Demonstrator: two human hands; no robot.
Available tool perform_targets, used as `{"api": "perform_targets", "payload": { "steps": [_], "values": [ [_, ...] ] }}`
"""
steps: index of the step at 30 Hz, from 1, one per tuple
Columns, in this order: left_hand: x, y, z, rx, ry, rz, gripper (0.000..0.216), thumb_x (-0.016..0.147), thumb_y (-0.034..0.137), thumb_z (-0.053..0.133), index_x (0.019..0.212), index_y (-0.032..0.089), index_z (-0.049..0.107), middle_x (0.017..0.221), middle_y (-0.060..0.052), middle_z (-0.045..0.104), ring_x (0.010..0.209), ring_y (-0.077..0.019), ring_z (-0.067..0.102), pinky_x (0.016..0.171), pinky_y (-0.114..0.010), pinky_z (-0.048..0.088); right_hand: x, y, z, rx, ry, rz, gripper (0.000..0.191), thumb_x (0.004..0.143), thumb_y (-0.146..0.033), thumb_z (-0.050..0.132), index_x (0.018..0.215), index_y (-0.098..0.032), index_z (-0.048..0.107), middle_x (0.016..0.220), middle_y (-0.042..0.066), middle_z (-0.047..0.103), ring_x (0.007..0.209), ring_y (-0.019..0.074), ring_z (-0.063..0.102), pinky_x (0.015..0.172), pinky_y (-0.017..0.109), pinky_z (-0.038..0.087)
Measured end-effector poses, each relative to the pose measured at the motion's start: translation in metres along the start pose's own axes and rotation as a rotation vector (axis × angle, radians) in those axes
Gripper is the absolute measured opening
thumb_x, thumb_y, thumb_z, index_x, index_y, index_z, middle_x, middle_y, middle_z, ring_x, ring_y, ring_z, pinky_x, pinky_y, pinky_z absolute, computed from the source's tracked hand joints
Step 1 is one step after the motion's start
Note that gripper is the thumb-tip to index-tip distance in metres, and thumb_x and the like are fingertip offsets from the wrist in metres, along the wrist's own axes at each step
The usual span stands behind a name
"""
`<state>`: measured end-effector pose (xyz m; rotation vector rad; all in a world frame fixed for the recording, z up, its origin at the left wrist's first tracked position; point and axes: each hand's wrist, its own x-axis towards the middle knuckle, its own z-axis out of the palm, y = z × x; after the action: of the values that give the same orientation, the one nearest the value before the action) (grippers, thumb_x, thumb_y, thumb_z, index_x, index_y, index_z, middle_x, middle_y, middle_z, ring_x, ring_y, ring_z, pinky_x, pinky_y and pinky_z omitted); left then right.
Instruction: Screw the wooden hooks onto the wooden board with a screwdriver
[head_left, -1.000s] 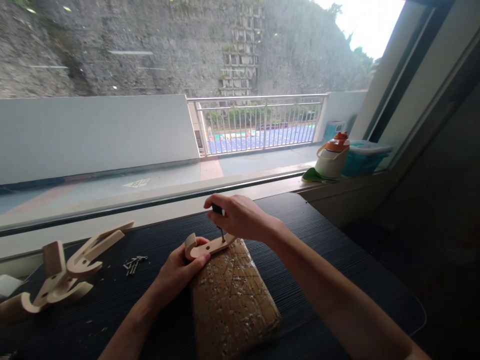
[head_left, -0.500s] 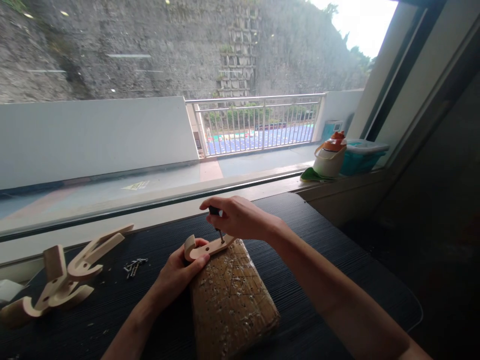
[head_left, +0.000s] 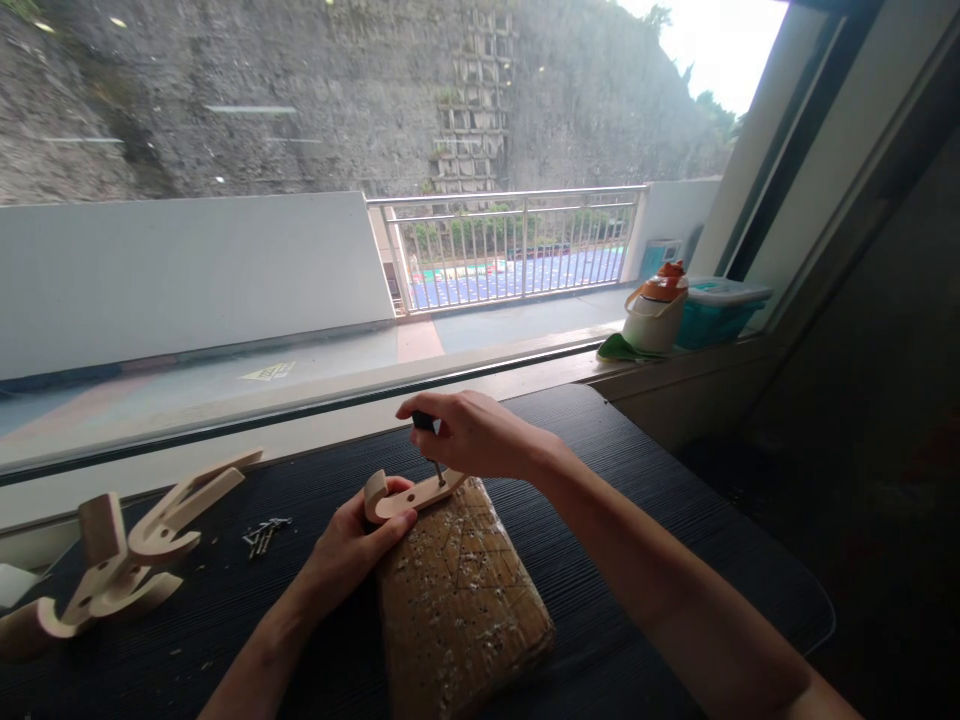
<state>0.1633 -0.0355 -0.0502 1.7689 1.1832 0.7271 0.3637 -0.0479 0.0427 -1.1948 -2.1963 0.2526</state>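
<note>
Right hand (head_left: 472, 435) closed round black-handled screwdriver (head_left: 424, 422), tip down on wooden hook (head_left: 424, 495) at right-hand hole; whether screw sat there, too small to tell. Left hand (head_left: 352, 535) pinched hook near curled left end, thumb on near side, fingers beyond. Hook lay across far end of pitted brown block (head_left: 465, 610), on dark table (head_left: 574, 410). Looked light, stiff, smooth; curl probably weakest, so flat part beside curl seemed best hold, clear of tip. Left: loose screws (head_left: 262, 538); farther left, spare hooks (head_left: 112, 590), overlapping.

The right hand (head_left: 476, 432) curls in a grip, higher than the pinching left hand (head_left: 358, 535).
</note>
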Motion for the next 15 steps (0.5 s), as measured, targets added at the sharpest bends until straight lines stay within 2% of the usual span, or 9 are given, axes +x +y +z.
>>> {"api": "perform_targets", "payload": {
  "steps": [4,10,15],
  "values": [
    [-0.0011,0.0014,-0.0001,0.040,0.001,0.002,0.043,0.070,0.046,0.062,0.102,0.017,0.059,0.094,-0.005,0.068,0.087,-0.0234,0.062,0.074,-0.028,0.048,0.0009,0.0025,0.0006,0.027,-0.018,0.019,0.028,0.085,-0.031,0.047,0.107,-0.019,0.061,0.080,0.003,0.065,0.061,0.0104,0.053,0.058,0.024,0.033],
    [-0.0014,0.0048,-0.0010,0.077,0.005,0.011,0.041,0.070,0.045,0.062,0.100,0.018,0.060,0.096,-0.004,0.068,0.090,-0.0235,0.062,0.075,-0.027,0.049,0.0024,0.0081,0.0004,-0.010,0.023,0.088,0.026,0.084,-0.036,0.049,0.099,-0.018,0.062,0.080,0.004,0.066,0.065,0.0124,0.055,0.057,0.025,0.033],
    [-0.0017,0.0054,0.0002,0.031,-0.011,0.001,0.041,0.070,0.046,0.062,0.099,0.018,0.059,0.095,-0.004,0.068,0.092,-0.0240,0.062,0.076,-0.027,0.049,-0.0003,0.0028,-0.0025,-0.009,0.025,0.037,0.029,0.084,-0.034,0.048,0.105,-0.019,0.061,0.074,0.002,0.065,0.061,0.0113,0.053,0.056,0.025,0.032]
  ]
}}
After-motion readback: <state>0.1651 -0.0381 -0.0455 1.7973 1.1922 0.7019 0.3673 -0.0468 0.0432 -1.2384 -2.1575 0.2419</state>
